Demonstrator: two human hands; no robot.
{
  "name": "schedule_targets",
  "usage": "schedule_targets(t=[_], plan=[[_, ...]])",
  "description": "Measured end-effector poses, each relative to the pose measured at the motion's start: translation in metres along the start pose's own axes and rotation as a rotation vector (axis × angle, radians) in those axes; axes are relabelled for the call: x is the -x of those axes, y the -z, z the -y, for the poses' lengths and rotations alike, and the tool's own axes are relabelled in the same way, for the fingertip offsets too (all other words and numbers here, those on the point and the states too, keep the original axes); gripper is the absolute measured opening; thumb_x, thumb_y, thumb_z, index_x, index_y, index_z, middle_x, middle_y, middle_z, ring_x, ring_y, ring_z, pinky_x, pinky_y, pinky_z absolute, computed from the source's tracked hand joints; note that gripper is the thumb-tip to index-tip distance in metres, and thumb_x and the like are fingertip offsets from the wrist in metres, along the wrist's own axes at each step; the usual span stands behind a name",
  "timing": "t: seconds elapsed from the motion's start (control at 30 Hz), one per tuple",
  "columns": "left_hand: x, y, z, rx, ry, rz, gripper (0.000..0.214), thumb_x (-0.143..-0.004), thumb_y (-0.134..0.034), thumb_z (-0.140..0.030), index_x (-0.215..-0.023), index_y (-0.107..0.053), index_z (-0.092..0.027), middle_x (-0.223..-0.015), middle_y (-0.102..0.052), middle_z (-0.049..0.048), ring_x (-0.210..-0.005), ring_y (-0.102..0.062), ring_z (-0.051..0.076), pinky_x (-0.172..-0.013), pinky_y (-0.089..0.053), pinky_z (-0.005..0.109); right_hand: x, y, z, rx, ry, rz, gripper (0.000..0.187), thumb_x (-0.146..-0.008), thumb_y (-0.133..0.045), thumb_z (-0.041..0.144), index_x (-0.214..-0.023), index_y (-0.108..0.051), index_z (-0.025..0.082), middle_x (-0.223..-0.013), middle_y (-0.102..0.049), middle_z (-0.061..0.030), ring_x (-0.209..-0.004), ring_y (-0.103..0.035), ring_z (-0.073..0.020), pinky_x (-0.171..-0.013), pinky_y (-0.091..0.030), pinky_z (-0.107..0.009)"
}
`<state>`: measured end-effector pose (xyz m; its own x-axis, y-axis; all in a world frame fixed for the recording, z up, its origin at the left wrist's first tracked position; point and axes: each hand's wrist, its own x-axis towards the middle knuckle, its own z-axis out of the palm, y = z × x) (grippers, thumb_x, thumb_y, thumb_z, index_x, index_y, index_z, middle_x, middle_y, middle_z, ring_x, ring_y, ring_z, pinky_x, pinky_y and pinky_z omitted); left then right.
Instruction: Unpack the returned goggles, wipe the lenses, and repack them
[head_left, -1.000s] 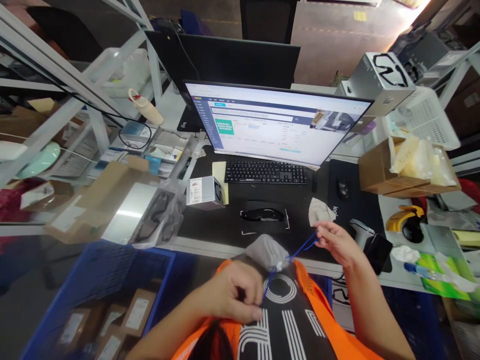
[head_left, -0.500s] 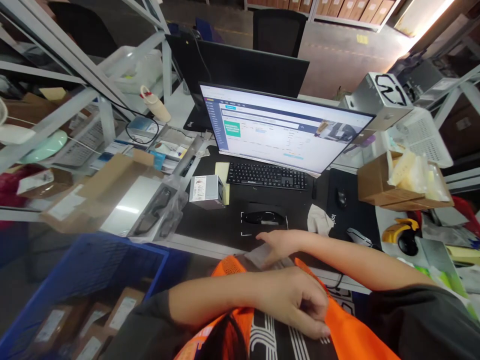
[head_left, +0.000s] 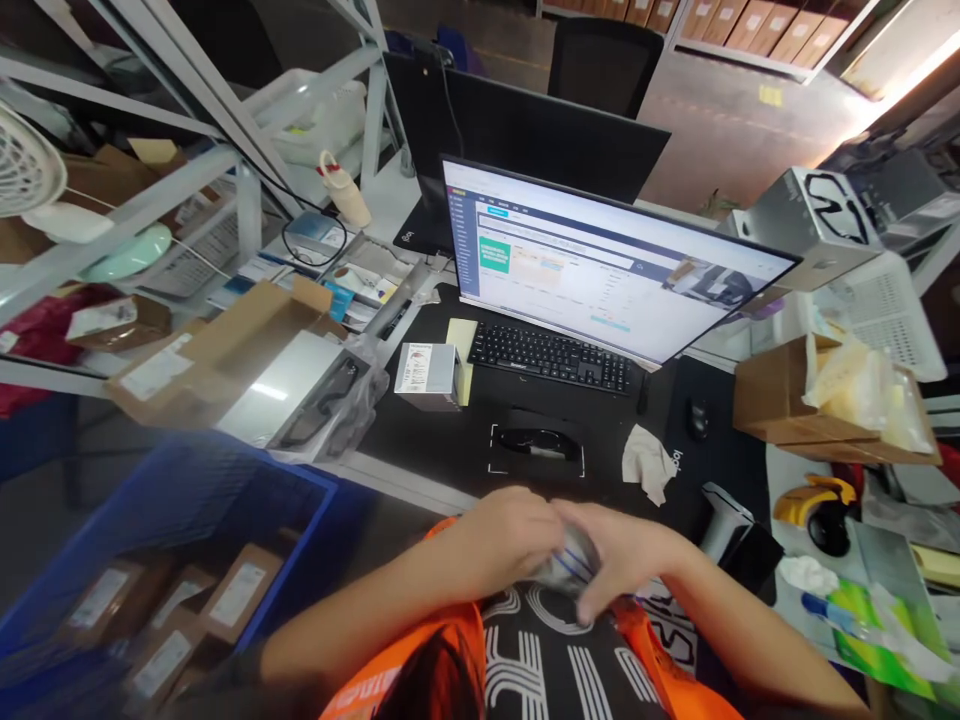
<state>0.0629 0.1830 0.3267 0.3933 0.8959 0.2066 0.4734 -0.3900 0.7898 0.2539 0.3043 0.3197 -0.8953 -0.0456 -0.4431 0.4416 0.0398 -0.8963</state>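
Observation:
Both my hands meet low in the middle, just in front of my orange vest. My left hand and my right hand are closed together around a small grey drawstring pouch with a blue cord; motion smears them. On the black desk mat beyond them lie dark glasses inside white corner marks, and a crumpled beige cloth to their right. A small grey box stands at the left of the mat.
A lit monitor and black keyboard stand behind the mat, a mouse to the right. A blue crate of small boxes sits at my lower left. Cardboard boxes, a scanner and shelving crowd both sides.
A second ago my hands were apart, pulling the pouch's blue cord. They then crossed over each other, and now both are clasped round the pouch. My view shifted left.

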Motion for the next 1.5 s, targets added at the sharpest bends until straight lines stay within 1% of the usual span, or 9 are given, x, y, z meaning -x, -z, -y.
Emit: schedule_targets(t=[0.2,0.4,0.5,0.73,0.93,1.03,1.17,1.27,1.5], plan=[[-0.003,-0.011,0.056,-0.202,0.213,-0.321,0.029,-0.096,-0.052,-0.025,-0.124,-0.054,-0.017,-0.126,-0.061,0.0132,-0.118,-0.056,0.024,-0.103,-0.045,0.042,0.022,0.009,0.005,0.047,-0.088,-0.561,0.065,-0.065,-0.063,0.013,-0.127,-0.05,0.022,-0.102,-0.063,-0.0028,-0.085,-0.06,-0.0198,-0.079,-0.048,-0.03],[0.005,-0.047,0.109,-0.559,0.236,-0.176,0.037,-0.076,-0.073,-0.014,-0.111,-0.059,-0.014,-0.11,-0.062,0.011,-0.11,-0.055,0.029,-0.108,-0.039,0.055,0.023,0.048,-0.026,-0.324,0.253,-1.29,0.062,-0.062,-0.081,0.031,-0.114,-0.049,0.024,-0.105,-0.061,-0.0051,-0.096,-0.06,-0.0243,-0.086,-0.05,-0.036],[0.007,-0.059,0.112,-0.595,0.185,-0.199,0.013,-0.089,-0.053,-0.005,-0.094,-0.06,-0.015,-0.091,-0.062,0.0055,-0.097,-0.056,0.022,-0.108,-0.038,0.053,-0.009,0.04,-0.03,-0.124,0.259,-1.225,0.049,-0.074,-0.071,0.038,-0.111,-0.042,0.025,-0.1,-0.06,-0.0039,-0.089,-0.06,-0.0211,-0.081,-0.051,-0.033],[0.024,-0.064,0.103,-0.613,-0.027,-0.303,0.026,-0.099,-0.042,-0.013,-0.081,-0.061,-0.017,-0.084,-0.062,0.0038,-0.088,-0.053,0.019,-0.096,-0.046,0.041,-0.063,0.03,-0.017,0.568,-0.132,-0.683,0.028,-0.069,-0.069,0.011,-0.091,-0.055,0.02,-0.089,-0.067,-0.0022,-0.085,-0.064,-0.0198,-0.074,-0.048,-0.025],[0.032,-0.073,0.09,-0.568,-0.145,-0.372,0.024,-0.098,-0.043,-0.011,-0.081,-0.06,-0.016,-0.081,-0.062,0.0042,-0.077,-0.052,0.017,-0.075,-0.047,0.03,-0.08,-0.001,-0.001,0.812,-0.454,-0.527,0.025,-0.086,-0.046,-0.002,-0.101,-0.063,0.01,-0.093,-0.07,-0.0213,-0.09,-0.069,-0.0314,-0.081,-0.05,-0.043],[0.036,-0.072,0.087,-0.545,-0.196,-0.413,0.026,-0.098,-0.04,-0.01,-0.082,-0.059,-0.016,-0.08,-0.062,0.0047,-0.077,-0.053,0.017,-0.076,-0.048,0.032,-0.075,-0.007,0.01,0.827,-0.43,-0.434,0.031,-0.09,-0.049,0.002,-0.118,-0.062,0.009,-0.106,-0.068,-0.0226,-0.103,-0.067,-0.0312,-0.089,-0.051,-0.045],[0.043,-0.061,0.082,-0.515,-0.25,-0.454,0.03,-0.098,-0.035,-0.011,-0.082,-0.059,-0.017,-0.077,-0.063,0.0045,-0.073,-0.053,0.016,-0.075,-0.05,0.032,-0.036,0.008,0.024,0.621,-0.102,-0.252,0.066,-0.085,-0.071,0.017,-0.146,-0.046,0.023,-0.14,-0.055,-0.0113,-0.127,-0.055,-0.0234,-0.107,-0.045,-0.035],[0.047,-0.052,0.075,-0.494,-0.258,-0.469,0.028,-0.098,-0.035,-0.012,-0.085,-0.059,-0.017,-0.078,-0.064,0.0049,-0.075,-0.054,0.016,-0.077,-0.051,0.033,0.005,0.013,0.032,0.44,0.085,-0.315,0.056,-0.092,-0.063,0.023,-0.146,-0.048,0.029,-0.149,-0.049,-0.0069,-0.137,-0.046,-0.0249,-0.114,-0.039,-0.043],[0.044,-0.044,0.061,-0.481,-0.29,-0.496,0.023,-0.097,-0.039,-0.011,-0.086,-0.059,-0.016,-0.079,-0.065,0.0057,-0.078,-0.056,0.017,-0.079,-0.052,0.034,0.048,-0.014,0.034,0.459,0.057,-0.638,0.035,-0.101,-0.045,0.023,-0.134,-0.057,0.03,-0.145,-0.053,-0.0054,-0.133,-0.051,-0.0223,-0.111,-0.044,-0.041]])
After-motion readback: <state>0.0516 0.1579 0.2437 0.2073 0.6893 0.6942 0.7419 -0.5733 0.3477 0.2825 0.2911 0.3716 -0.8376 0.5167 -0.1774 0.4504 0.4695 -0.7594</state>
